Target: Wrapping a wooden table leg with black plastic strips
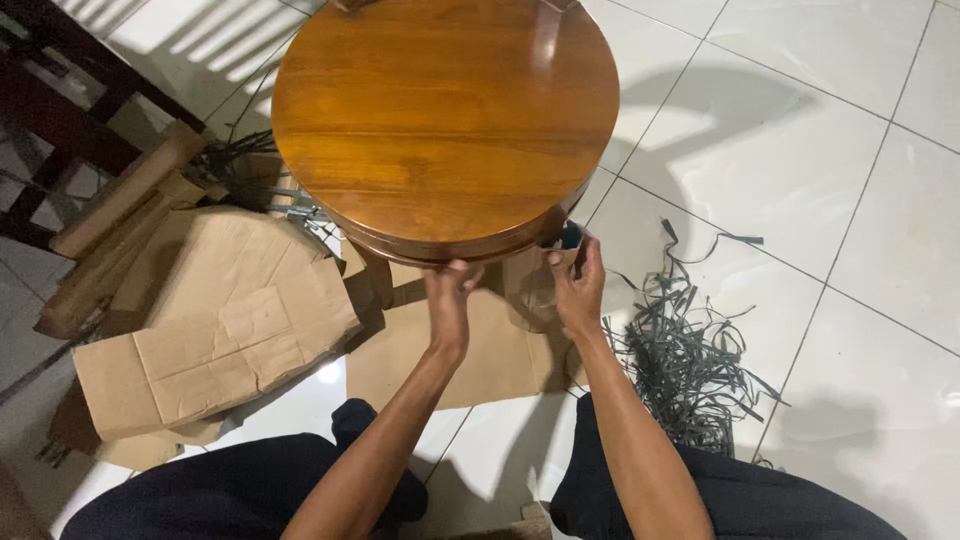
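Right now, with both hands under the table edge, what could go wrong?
1. Both hands, left hand and right hand, sit under the round wooden table rim; fingers could get pinched if it drops.
2. Black straps and cardboard litter the tiled floor; a trip or slip seems possible.

Bare forearms, dark, possibly navy, trousers (230,495).

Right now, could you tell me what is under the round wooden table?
Under the round wooden table, brown wrapping paper and flattened cardboard lie on the white tiled floor. The left hand and right hand reach beneath its rim. The tabletop hides its legs.
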